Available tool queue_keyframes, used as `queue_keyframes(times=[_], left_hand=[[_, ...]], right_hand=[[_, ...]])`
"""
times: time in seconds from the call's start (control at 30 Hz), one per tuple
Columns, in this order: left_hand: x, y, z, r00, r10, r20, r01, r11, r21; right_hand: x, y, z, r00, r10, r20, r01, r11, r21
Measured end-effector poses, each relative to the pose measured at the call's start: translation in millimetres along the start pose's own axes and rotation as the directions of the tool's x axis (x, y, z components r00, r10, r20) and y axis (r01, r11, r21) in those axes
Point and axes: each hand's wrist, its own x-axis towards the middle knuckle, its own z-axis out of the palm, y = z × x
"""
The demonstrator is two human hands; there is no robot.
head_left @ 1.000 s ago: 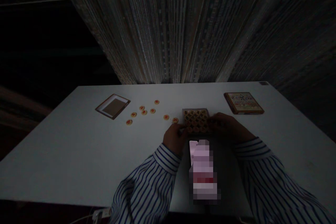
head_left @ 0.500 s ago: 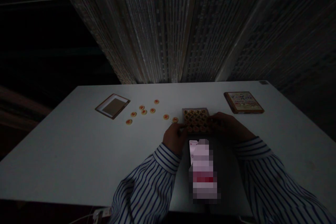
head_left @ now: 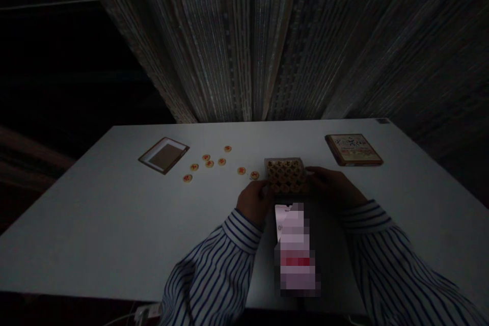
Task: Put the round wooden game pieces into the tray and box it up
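In the dim light a small clear tray (head_left: 284, 159) of round Chinese chess pieces (head_left: 284, 171) lies on the table in front of me. The pieces sit in rows inside it. My left hand (head_left: 255, 200) is closed at the tray's near left corner, thumb and fingers on its edge. At the right side my right hand (head_left: 331, 186) has its fingers bent around the tray's edge; their undersides are lost in shadow. Just left of the tray lie two loose chess pieces (head_left: 241, 170), the closer one beside my left hand.
A lit phone (head_left: 283, 221), partly blurred out, lies in front of the tray. Several more red-marked pieces (head_left: 209, 164) are scattered to the left, near an open shallow box (head_left: 184, 152). A printed flat box (head_left: 353, 148) rests at the right. Strip curtains (head_left: 244, 61) hang behind the table.
My right fingertips have drawn slightly right, from over the pieces to the tray's right edge. The left hand and the loose pieces look unmoved.
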Motion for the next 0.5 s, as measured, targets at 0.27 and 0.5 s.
queue_keyframes(times=[0.27, 0.5], left_hand=[[0.2, -1.3, -2.2, 0.995, 0.037, 0.097, -0.035, 0.999, -0.021], [0.5, -0.9, -2.1, 0.995, 0.042, 0.096, -0.041, 0.999, -0.018]], right_hand=[[-0.8, -5.6, -1.2, 0.998, 0.04, 0.043, -0.042, 0.999, 0.035], [0.1, -3.5, 1.0, 1.0, 0.02, 0.021, -0.021, 0.999, 0.042]])
